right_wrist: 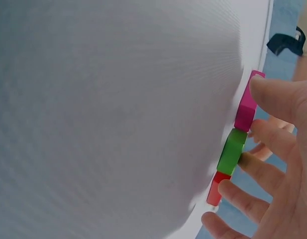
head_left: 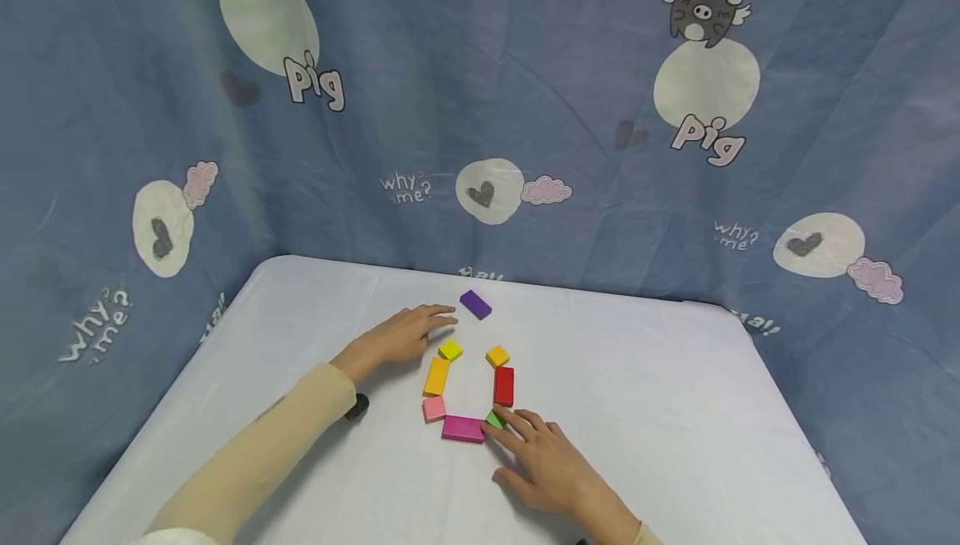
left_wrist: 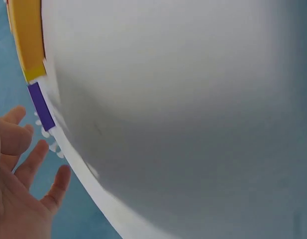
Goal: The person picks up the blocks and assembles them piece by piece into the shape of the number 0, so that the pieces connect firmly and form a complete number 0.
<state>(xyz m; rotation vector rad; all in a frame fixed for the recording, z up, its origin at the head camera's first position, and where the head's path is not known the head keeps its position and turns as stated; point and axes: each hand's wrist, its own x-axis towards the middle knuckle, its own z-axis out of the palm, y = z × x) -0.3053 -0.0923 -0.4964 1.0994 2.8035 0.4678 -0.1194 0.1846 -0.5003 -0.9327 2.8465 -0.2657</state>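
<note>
My left hand (head_left: 406,333) reaches over the far part of the table, fingers stretched toward a purple block (head_left: 476,305) with a small gap between. In the left wrist view its fingers are spread and hold nothing, below the purple block (left_wrist: 41,106). My right hand (head_left: 550,468) is low over the near end of a ring of blocks, fingers spread. Its fingertips are right at a small green block (head_left: 495,419), partly hidden by them. The green block (right_wrist: 232,152) sits between a magenta block (head_left: 463,429) and a red block (head_left: 504,387).
The ring's left side has a pink block (head_left: 434,409), an orange-yellow block (head_left: 437,377) and a small yellow block (head_left: 451,350). A small orange block (head_left: 498,356) stands beyond the red one. White cloth covers the table (head_left: 645,395); a blue patterned curtain (head_left: 480,112) hangs behind.
</note>
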